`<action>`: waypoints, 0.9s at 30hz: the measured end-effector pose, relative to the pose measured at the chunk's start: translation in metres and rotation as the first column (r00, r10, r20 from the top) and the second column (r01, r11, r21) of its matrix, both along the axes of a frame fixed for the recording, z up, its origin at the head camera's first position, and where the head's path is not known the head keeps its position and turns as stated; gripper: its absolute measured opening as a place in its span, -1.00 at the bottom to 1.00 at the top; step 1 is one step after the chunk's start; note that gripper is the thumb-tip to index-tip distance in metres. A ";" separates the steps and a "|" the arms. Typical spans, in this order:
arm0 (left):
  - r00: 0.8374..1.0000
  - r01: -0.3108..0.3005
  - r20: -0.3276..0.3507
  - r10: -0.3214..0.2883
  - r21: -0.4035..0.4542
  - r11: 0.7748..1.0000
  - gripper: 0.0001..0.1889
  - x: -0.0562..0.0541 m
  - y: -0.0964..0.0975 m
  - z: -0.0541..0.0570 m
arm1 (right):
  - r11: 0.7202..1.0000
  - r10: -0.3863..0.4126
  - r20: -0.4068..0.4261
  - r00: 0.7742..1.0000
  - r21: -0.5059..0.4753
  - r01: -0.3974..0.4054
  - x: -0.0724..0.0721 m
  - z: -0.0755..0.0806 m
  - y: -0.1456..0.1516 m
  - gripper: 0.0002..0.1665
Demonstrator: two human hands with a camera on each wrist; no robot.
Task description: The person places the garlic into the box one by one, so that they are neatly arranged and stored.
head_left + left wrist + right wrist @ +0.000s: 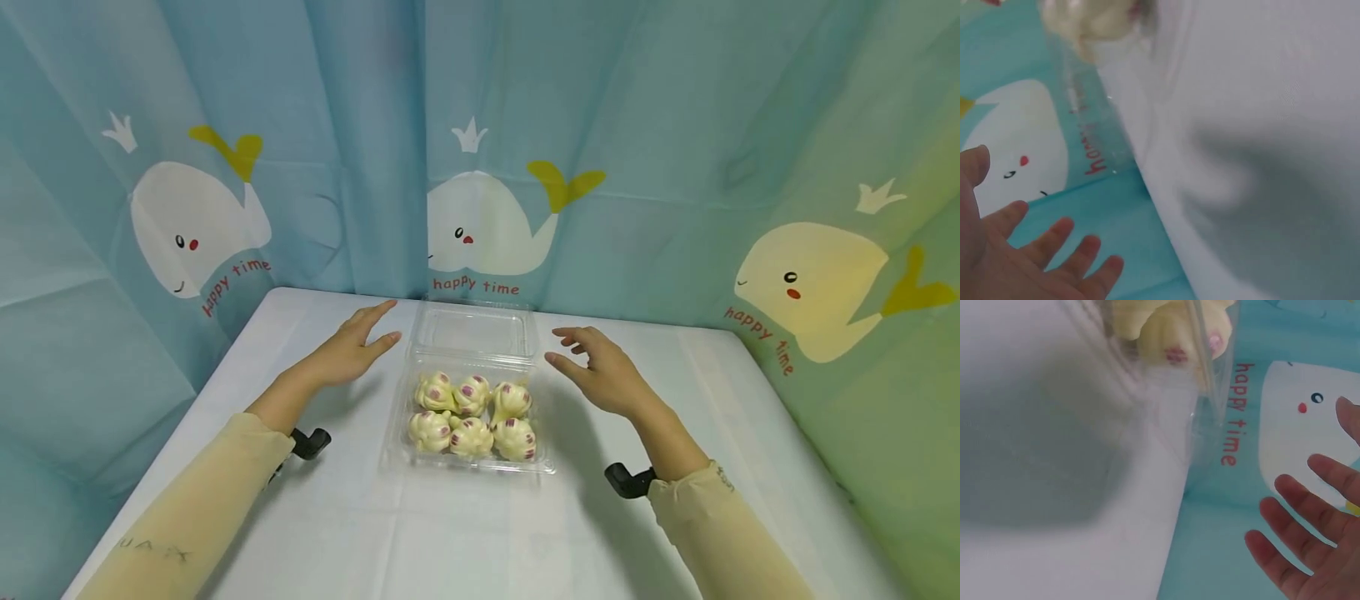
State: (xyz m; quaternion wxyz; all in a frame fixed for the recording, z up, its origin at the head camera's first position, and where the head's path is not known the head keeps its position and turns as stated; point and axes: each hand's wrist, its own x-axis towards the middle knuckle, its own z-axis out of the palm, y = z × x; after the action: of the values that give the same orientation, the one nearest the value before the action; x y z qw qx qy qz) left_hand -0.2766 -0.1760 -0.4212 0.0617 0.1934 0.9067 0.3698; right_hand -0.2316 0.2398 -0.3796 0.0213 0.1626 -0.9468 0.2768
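Observation:
A clear plastic clamshell box (472,467) lies on the table, its transparent lid (474,332) folded back toward the curtain. Several garlic bulbs (472,437), cream with purple patches, sit inside it in two rows. Left of the lid, my left hand (348,350) hovers above the table with fingers extended and thumb apart, holding nothing. On the other side my right hand (603,371) is raised too, its fingers slightly bent and its palm bare. Both wrist views show spread fingers, with part of the box and a garlic bulb (1175,340) blurred near the top edge.
A white-covered table (465,533) fills the lower middle. Its far edge meets a blue curtain (360,167) printed with white whales, which also hangs along both sides. A black wrist mount (309,443) juts from the left wrist, another mount (628,481) from the right.

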 end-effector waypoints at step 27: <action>0.991 -0.063 -0.136 0.000 -0.456 0.888 -0.25 -0.043 0.006 0.012 | 0.963 -0.116 0.049 0.992 0.251 0.101 -0.042 -0.008 0.022 -0.10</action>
State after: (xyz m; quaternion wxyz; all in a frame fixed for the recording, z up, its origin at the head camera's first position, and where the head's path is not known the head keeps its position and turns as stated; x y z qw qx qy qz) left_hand -0.3196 -0.1704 -0.4095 0.0395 0.1828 0.9734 0.1321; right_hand -0.2737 0.2623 -0.3871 -0.0139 0.1031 -0.9817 0.1594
